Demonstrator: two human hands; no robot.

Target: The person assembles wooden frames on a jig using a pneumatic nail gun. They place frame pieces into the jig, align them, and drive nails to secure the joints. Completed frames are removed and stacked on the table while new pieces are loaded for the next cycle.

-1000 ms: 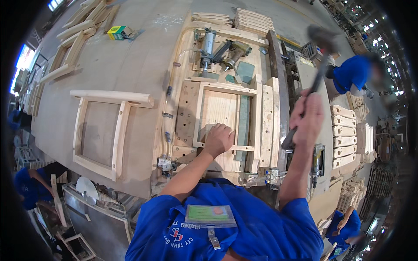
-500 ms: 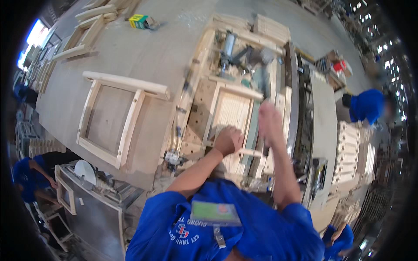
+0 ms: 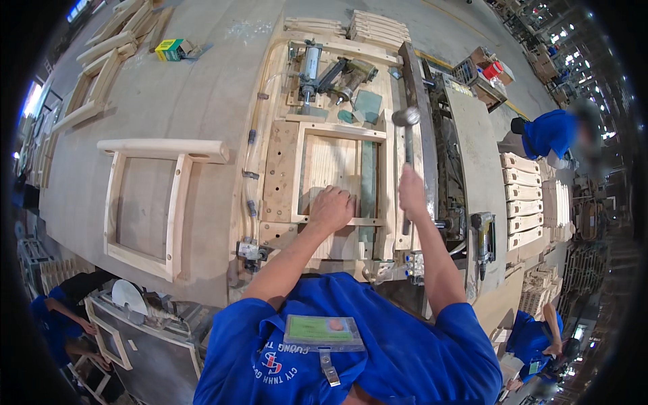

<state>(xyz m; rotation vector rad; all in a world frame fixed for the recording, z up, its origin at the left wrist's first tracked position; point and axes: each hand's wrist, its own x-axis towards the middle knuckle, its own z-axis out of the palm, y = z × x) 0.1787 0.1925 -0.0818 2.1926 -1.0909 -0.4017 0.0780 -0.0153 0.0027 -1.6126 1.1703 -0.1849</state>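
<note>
Hammer [image 3: 407, 142] in the right hand [image 3: 412, 192] is pointing away from the person, its metal head lying against the right rail of a wooden frame [image 3: 343, 177] that is sitting in a clamping jig [image 3: 283, 169] on the workbench. The right hand is wrapping closed around the handle near its lower end. The left hand [image 3: 332, 208] is pressing down flat, fingers curled loosely, on the frame's lower rail and the pale panel inside it. Beyond the frame, at the far end of the jig, a pneumatic cylinder [image 3: 310, 67] and a nail gun [image 3: 351, 74] are lying side by side. A finished chair-back frame [image 3: 158, 202] is resting on the brown tabletop to the left, well apart from the jig. Another nail gun [image 3: 482, 236] is hanging at the right edge of the bench, near a stack of pale wooden parts [image 3: 523, 199]. A co-worker in blue [image 3: 550, 135] is bending over further right.
</note>
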